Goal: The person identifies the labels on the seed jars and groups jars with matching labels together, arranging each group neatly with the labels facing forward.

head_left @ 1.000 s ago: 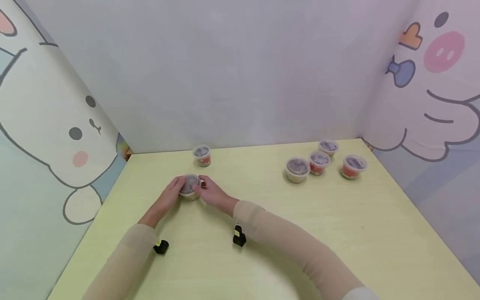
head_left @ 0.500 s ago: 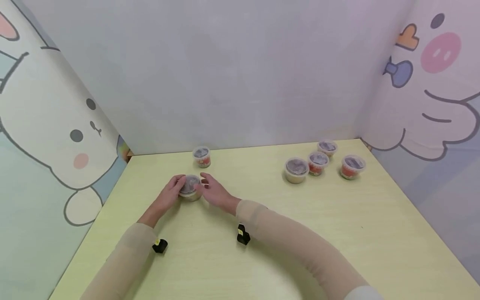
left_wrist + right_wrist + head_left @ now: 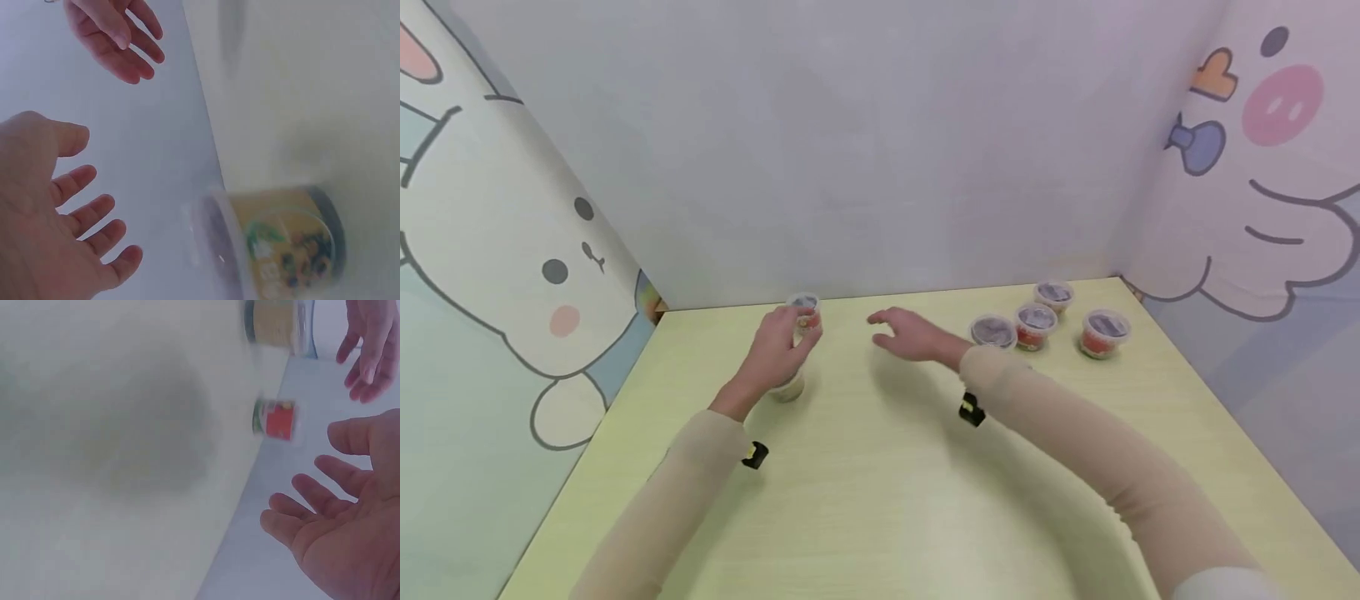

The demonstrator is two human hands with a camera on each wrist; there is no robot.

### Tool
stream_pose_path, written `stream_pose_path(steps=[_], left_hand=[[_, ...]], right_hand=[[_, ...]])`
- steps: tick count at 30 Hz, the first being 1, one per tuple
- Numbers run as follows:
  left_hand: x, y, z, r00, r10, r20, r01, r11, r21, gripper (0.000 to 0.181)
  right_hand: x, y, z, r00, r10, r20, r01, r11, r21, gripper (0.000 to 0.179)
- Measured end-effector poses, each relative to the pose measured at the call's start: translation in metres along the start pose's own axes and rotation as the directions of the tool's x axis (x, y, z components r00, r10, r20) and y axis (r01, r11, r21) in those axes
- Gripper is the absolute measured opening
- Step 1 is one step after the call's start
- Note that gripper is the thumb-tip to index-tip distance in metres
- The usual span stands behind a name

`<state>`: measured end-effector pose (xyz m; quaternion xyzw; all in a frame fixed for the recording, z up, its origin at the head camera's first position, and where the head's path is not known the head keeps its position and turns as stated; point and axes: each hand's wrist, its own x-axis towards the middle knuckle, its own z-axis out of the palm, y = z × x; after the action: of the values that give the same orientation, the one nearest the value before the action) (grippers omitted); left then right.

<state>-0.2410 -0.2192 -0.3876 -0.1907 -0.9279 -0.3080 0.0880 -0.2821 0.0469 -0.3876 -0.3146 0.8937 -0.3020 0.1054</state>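
Observation:
My left hand hovers over a tan lidded tub, holding nothing, its fingers spread and loosely bent. In the head view that hand hides most of the tub's lid. The left wrist view shows the tub, blurred, with a food picture on its side, apart from the hand. Behind the left hand, a red lidded cup stands near the table's back edge, partly covered by the fingers. My right hand is in the air to the right, fingers relaxed and nothing in them; a tan tub is behind its wrist.
At the back right of the pale yellow table stand two red cups and another lidded cup. A white wall sheet rises behind the table, with cartoon-printed sheets on both sides.
Both hands have let go of the tan tub. The left hand has risen and moved forward over it; the right hand has drawn away to the right and up.

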Motion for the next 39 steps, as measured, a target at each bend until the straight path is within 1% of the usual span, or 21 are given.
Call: stream_pose_path(steps=[1, 2, 3, 5, 7, 8, 10, 11, 14, 17, 19, 22, 24, 27, 29, 31, 34, 36, 39], left_hand=[[0.004, 0.008, 0.002, 1.000, 0.013, 0.001, -0.013, 1.000, 0.015, 0.043], [0.008, 0.016, 0.005, 1.000, 0.016, 0.013, -0.016, 1.000, 0.012, 0.043], [0.012, 0.024, 0.009, 0.999, 0.009, 0.032, -0.009, 1.000, 0.003, 0.043], [0.020, 0.038, 0.017, 0.997, -0.017, 0.079, 0.018, 1.000, -0.012, 0.043], [0.028, 0.051, 0.028, 0.989, -0.047, 0.141, 0.052, 0.998, -0.031, 0.044], [0.031, 0.057, 0.034, 0.983, -0.061, 0.171, 0.068, 0.997, -0.041, 0.044], [0.037, 0.067, 0.048, 0.970, -0.085, 0.229, 0.101, 0.993, -0.059, 0.045], [0.039, 0.071, 0.055, 0.960, -0.102, 0.260, 0.124, 0.990, -0.073, 0.047], [0.046, 0.084, 0.079, 0.933, -0.120, 0.340, 0.169, 0.978, -0.119, 0.052], [0.052, 0.096, 0.102, 0.906, -0.116, 0.407, 0.198, 0.966, -0.165, 0.059], [0.057, 0.105, 0.117, 0.894, -0.108, 0.436, 0.209, 0.959, -0.193, 0.063], [0.063, 0.117, 0.136, 0.878, -0.115, 0.465, 0.246, 0.942, -0.230, 0.070], [0.066, 0.123, 0.147, 0.867, -0.126, 0.482, 0.280, 0.923, -0.263, 0.075], [0.067, 0.130, 0.164, 0.852, -0.136, 0.506, 0.329, 0.890, -0.315, 0.083], [0.067, 0.134, 0.174, 0.842, -0.141, 0.520, 0.368, 0.855, -0.364, 0.087], [0.067, 0.138, 0.183, 0.842, -0.145, 0.520, 0.396, 0.820, -0.413, 0.090], [0.067, 0.144, 0.191, 0.854, -0.148, 0.498, 0.415, 0.772, -0.481, 0.090], [0.066, 0.147, 0.194, 0.866, -0.152, 0.476, 0.410, 0.761, -0.503, 0.089], [0.067, 0.151, 0.197, 0.875, -0.163, 0.457, 0.410, 0.753, -0.516, 0.086]], right_hand=[[-0.004, 0.007, -0.011, 1.000, -0.007, -0.008, 0.007, 0.999, -0.041, 0.043], [-0.009, 0.013, -0.022, 1.000, -0.005, -0.022, 0.004, 0.997, -0.075, 0.043], [-0.013, 0.021, -0.032, 0.999, -0.002, -0.038, -0.002, 0.994, -0.108, 0.042], [-0.023, 0.037, -0.050, 0.997, 0.014, -0.076, -0.025, 0.989, -0.146, 0.040], [-0.035, 0.051, -0.065, 0.993, 0.068, -0.092, -0.081, 0.985, -0.151, 0.041], [-0.041, 0.058, -0.072, 0.990, 0.108, -0.094, -0.120, 0.983, -0.142, 0.042], [-0.052, 0.072, -0.082, 0.982, 0.162, -0.095, -0.175, 0.974, -0.146, 0.043], [-0.057, 0.079, -0.086, 0.977, 0.192, -0.093, -0.204, 0.968, -0.147, 0.044], [-0.072, 0.098, -0.090, 0.969, 0.226, -0.097, -0.240, 0.956, -0.169, 0.046], [-0.086, 0.115, -0.089, 0.972, 0.200, -0.123, -0.222, 0.955, -0.196, 0.047], [-0.093, 0.123, -0.087, 0.975, 0.167, -0.147, -0.195, 0.959, -0.206, 0.048], [-0.100, 0.131, -0.083, 0.976, 0.108, -0.192, -0.148, 0.966, -0.211, 0.046], [-0.103, 0.134, -0.081, 0.974, 0.066, -0.217, -0.117, 0.966, -0.230, 0.043], [-0.107, 0.137, -0.077, 0.971, 0.022, -0.236, -0.091, 0.954, -0.285, 0.038], [-0.110, 0.139, -0.074, 0.969, 0.011, -0.245, -0.090, 0.946, -0.312, 0.037], [-0.113, 0.142, -0.071, 0.967, 0.007, -0.256, -0.095, 0.938, -0.333, 0.036], [-0.114, 0.144, -0.066, 0.962, -0.002, -0.273, -0.101, 0.926, -0.363, 0.035], [-0.114, 0.144, -0.064, 0.961, -0.003, -0.278, -0.109, 0.917, -0.384, 0.034], [-0.114, 0.142, -0.062, 0.963, 0.027, -0.267, -0.135, 0.909, -0.394, 0.035]])
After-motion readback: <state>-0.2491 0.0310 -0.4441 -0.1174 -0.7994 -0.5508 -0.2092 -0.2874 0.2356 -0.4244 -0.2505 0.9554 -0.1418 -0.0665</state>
